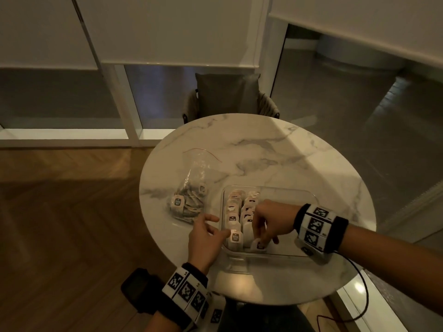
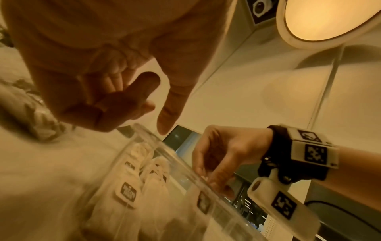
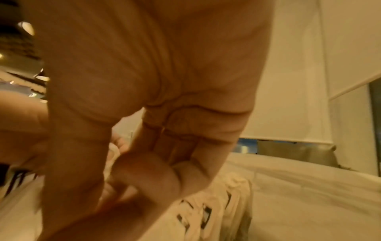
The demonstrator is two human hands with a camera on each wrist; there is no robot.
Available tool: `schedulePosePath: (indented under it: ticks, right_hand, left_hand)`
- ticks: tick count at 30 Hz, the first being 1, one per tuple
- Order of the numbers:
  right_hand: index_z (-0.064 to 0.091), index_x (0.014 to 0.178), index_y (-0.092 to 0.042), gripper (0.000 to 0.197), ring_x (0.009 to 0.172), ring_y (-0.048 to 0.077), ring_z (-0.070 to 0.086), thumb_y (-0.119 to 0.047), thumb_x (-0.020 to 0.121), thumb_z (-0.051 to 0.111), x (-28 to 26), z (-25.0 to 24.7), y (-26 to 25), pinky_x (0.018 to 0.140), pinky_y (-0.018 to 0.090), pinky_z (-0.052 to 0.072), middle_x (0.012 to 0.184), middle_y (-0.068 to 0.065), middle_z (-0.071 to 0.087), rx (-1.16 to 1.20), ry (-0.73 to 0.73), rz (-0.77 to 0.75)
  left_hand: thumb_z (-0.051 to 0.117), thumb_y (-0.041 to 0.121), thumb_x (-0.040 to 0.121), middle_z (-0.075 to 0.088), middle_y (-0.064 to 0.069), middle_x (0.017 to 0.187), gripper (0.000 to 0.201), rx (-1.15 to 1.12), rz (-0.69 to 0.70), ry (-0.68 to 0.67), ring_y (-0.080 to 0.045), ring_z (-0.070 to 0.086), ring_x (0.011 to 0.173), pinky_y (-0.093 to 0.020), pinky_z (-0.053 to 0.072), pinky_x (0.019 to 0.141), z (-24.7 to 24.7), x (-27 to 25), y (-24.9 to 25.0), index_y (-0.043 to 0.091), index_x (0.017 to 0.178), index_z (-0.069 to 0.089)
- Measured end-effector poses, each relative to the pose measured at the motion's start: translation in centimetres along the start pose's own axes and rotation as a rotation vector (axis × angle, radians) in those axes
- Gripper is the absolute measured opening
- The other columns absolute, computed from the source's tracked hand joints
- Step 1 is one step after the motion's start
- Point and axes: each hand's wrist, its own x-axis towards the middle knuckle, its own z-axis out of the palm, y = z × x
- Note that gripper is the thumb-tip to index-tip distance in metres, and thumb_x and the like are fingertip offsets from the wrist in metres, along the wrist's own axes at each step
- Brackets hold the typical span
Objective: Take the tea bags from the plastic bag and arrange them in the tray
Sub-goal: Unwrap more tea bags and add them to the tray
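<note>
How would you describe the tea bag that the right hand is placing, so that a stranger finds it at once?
On the round marble table stands a clear tray with two rows of tea bags. Look at the near end of the right row, by the tray's front wall. The tea bag there is the only one pinched by the right hand; its neighbours stand free.

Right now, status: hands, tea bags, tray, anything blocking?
Left hand open, fingertips at tray's left edge. Right hand pinching a tea bag into the near end. Two rows in; more in plastic bag. Nothing blocking.

A round marble table point(image 1: 275, 144) carries a plastic bag point(image 1: 191, 188) beside a clear tray point(image 1: 299, 195).
</note>
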Motion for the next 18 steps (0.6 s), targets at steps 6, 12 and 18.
schedulePosePath:
  ticks: [6, 12, 18]
  right_hand:
    - [0.072, 0.091, -0.012, 0.013, 0.057, 0.011, 0.066, -0.018, 0.08, 0.078, 2.8, -0.2, -0.4, 0.077, 0.032, 0.058, 0.081, 0.002, 0.073, -0.088, -0.026, 0.034]
    - [0.073, 0.095, -0.018, 0.017, 0.06, 0.01, 0.068, -0.025, 0.081, 0.078, 3.1, -2.1, -0.3, 0.074, 0.035, 0.061, 0.083, -0.003, 0.073, -0.032, 0.112, 0.004]
    - [0.073, 0.1, -0.016, 0.021, 0.062, 0.005, 0.064, -0.029, 0.084, 0.076, 3.0, -3.7, -1.5, 0.059, 0.015, 0.049, 0.089, 0.002, 0.074, -0.011, 0.245, -0.081]
  left_hand:
    - [0.067, 0.015, 0.089, 0.063, -0.003, 0.084, 0.011, -0.04, -0.058, -0.035, -0.017, 0.06, 0.075, -0.035, 0.049, 0.067, -0.5, 0.1, -1.4, 0.021, 0.098, 0.065]
    - [0.071, 0.013, 0.087, 0.066, -0.013, 0.111, 0.016, -0.108, -0.062, 0.285, -0.026, 0.061, 0.1, -0.033, 0.048, 0.085, -4.9, 4.5, -0.7, 0.015, 0.102, 0.064]
    - [0.089, 0.045, 0.062, 0.018, -0.018, 0.156, 0.119, 0.471, -0.171, 0.138, -0.039, 0.016, 0.144, -0.061, 0.023, 0.114, -5.6, 9.4, 1.0, 0.018, 0.151, 0.017]
